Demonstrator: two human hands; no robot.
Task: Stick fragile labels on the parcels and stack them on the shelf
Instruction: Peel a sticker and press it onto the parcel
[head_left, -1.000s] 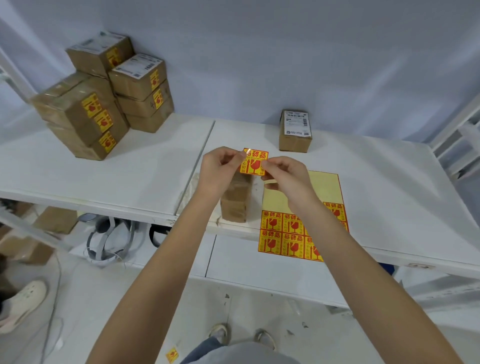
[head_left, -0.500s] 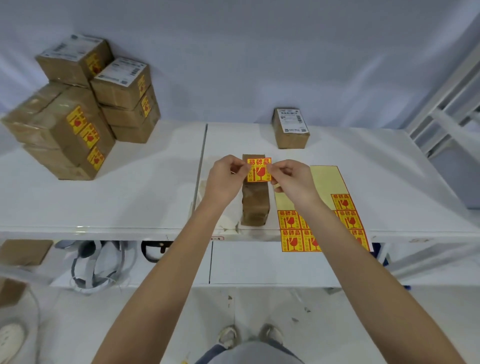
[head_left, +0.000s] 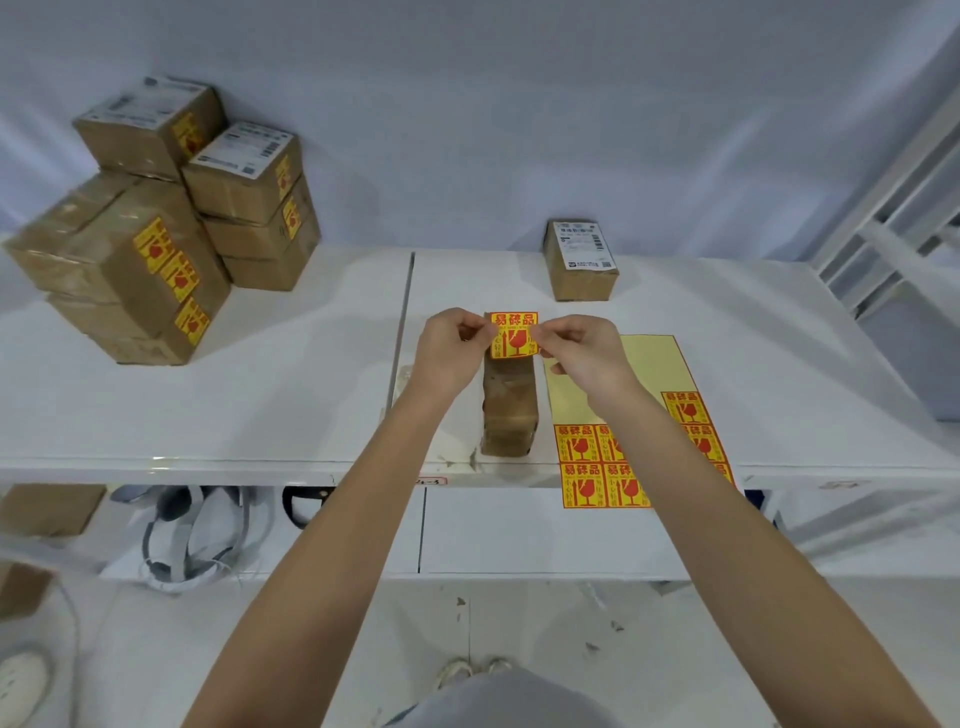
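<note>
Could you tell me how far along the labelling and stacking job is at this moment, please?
Done: the stack of parcels at the shelf's left already carries fragile labels. In hand: the left hand and right hand pinch one fragile label above the upright parcel at the shelf's front edge. Left: sticking and stacking that parcel, then the parcel at the back, which shows no fragile label. The label sheet still has labels.

The parcel (head_left: 509, 410) stands at the front edge of the shelf (head_left: 260, 415); a label (head_left: 514, 335) is held over its far end, the label sheet (head_left: 639, 415) just right of it, a lone box (head_left: 579, 260) behind it, stacked parcels (head_left: 166, 223) far to its left
</note>
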